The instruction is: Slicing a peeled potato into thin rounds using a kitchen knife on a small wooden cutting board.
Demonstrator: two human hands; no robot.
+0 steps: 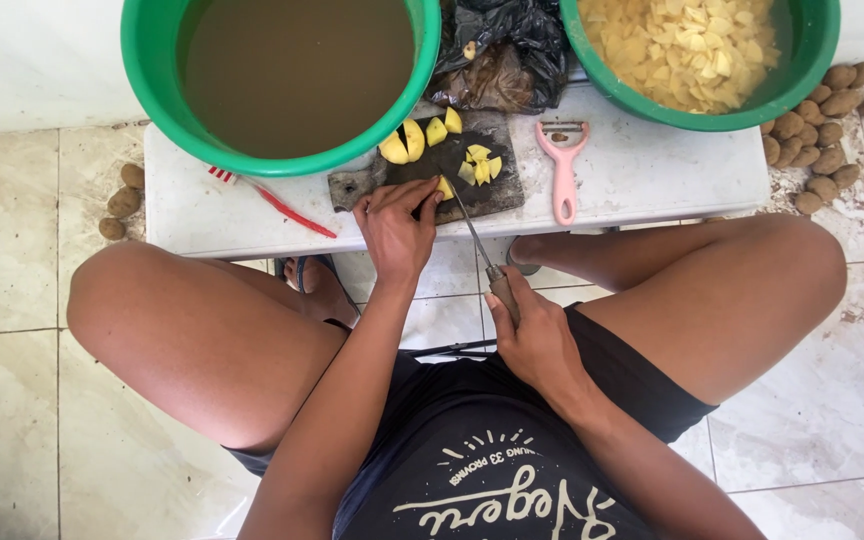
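Observation:
My left hand [395,222] presses down on a yellow peeled potato piece [445,188] at the near edge of a small dark cutting board [432,160]. My right hand [535,336] grips the handle of a thin knife [474,230], its blade tip resting against that piece. Peeled potato halves [404,146] and small cut chunks [480,166] lie further back on the board. The board sits on a low white bench [642,175] between my bare knees.
A green basin of murky water [282,75] stands back left, a green basin of cut potato [697,50] back right, a black plastic bag [497,50] between them. A pink peeler [562,165] and red-handled tool [282,205] lie on the bench. Unpeeled potatoes [812,140] scatter the tiled floor.

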